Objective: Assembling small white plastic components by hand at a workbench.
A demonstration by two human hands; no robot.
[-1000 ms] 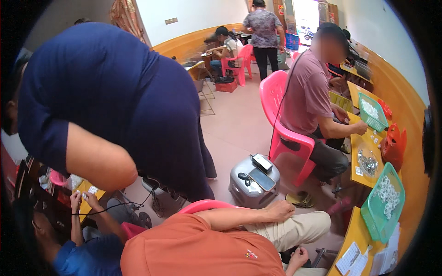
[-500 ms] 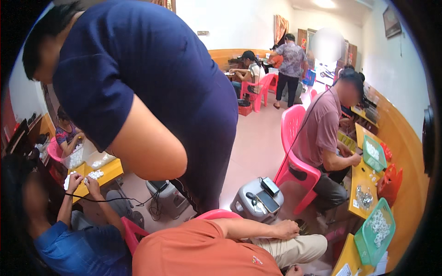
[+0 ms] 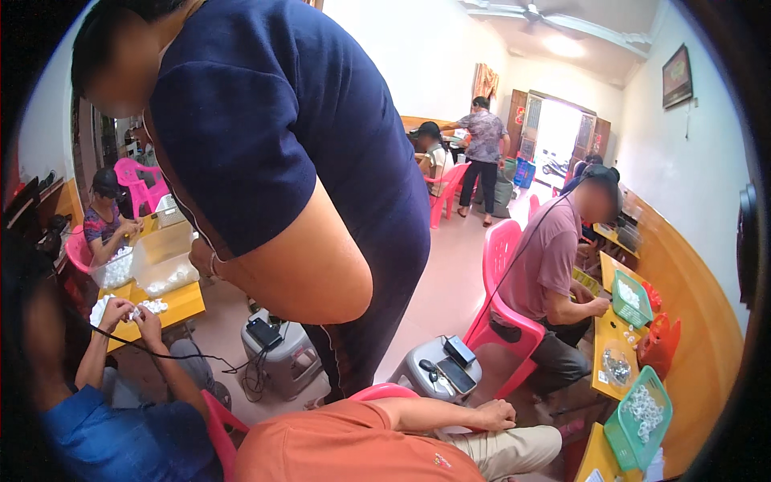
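Observation:
My orange-sleeved left arm reaches to the right across the lower edge. My left hand (image 3: 495,415) is closed, fingers curled, just above my light trouser knee (image 3: 522,451); what it holds, if anything, is hidden. Only a sliver of my right hand (image 3: 507,479) shows at the bottom edge, its fingers cut off. The table corner (image 3: 598,456) and a green basket (image 3: 642,419) of small white parts stand to the right of my hands.
A person in dark blue (image 3: 297,185) leans over close by on the left. A grey stool (image 3: 418,363) carries a phone and a small box. Beyond it, a seated person (image 3: 546,257) works at the right-hand tables. At left, a person in blue (image 3: 128,434) handles white parts.
The view has tilted up, so more ceiling and doorway show. My right hand has sunk almost out of the bottom edge. The dark-blue person's head and shoulder appear further right.

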